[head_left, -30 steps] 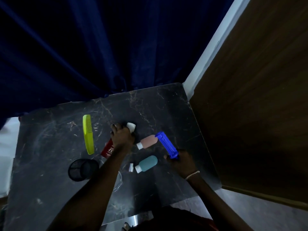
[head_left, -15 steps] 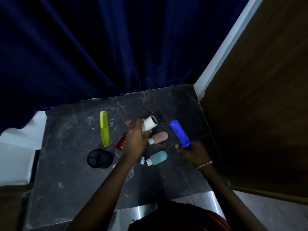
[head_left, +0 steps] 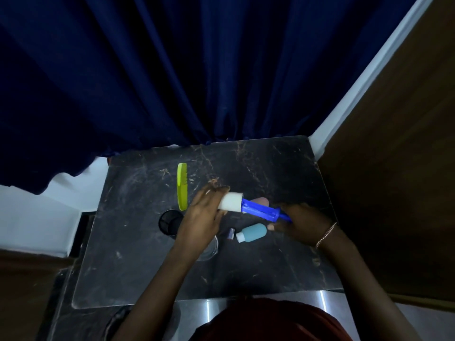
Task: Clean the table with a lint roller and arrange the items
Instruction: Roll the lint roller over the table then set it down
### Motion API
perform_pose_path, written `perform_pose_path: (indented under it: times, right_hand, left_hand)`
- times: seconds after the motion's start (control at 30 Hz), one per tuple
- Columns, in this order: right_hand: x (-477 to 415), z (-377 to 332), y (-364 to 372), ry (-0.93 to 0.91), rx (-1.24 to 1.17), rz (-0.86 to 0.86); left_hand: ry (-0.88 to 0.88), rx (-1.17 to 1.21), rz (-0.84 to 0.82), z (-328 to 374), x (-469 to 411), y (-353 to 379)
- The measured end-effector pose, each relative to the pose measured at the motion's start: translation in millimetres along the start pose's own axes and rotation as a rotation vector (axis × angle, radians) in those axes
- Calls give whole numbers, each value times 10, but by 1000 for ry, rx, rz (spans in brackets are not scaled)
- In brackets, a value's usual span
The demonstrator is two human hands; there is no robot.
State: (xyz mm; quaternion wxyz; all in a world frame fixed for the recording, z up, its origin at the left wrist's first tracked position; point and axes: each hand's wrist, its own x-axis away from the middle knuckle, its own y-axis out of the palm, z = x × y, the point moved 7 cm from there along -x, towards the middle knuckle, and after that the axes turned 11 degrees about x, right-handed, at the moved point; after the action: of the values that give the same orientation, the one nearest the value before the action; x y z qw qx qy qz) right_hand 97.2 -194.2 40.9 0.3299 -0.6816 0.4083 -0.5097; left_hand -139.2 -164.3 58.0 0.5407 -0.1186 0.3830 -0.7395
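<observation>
Now both hands on lint roller (head_left: pixel 248 207)

Both hands meet above the dark marble table (head_left: pixel 270 163). The left hand (head_left: pixel 202 215) grips the white roll (head_left: pixel 231 201), the right hand (head_left: pixel 299 223) holds the blue handle (head_left: pixel 261 210), and the roll sits on the handle's end. Below them lie a teal bottle (head_left: pixel 253 232), a green comb (head_left: pixel 182 185) and a black mesh cup (head_left: pixel 170 221). A navy curtain (head_left: pixel 172 70) hangs behind.
</observation>
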Motion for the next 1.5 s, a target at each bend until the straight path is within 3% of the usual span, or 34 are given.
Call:
perform_pose_path:
  times: [0.17, 0.57, 0.83, 1.0, 1.23, 1.43, 1.5]
  right_hand:
    - [-23, -256, -167, -105, -20, -33]
    - [-191, -614, 86, -84, -36, -63]
    - [-137, -554, 53, -76, -171, 18]
    - [-75, -267, 98, -53, -274, -100]
    - [-356, -151, 153, -41, -102, -57]
    - [-656, 147, 198, 69, -635, -78]
    - [-796, 266, 254, 103, -689, -84]
  left_hand:
    - [136, -24, -84, 242, 65, 9]
    - [131, -91, -221, 374, 137, 70]
    - [122, -53, -247, 241, 24, 89]
    - [47, -15, -245, 115, -41, 169]
    - [28, -74, -328, 51, -349, 376]
    - [26, -128, -361, -54, -688, 538]
    - [3, -163, -358, -103, -792, 595]
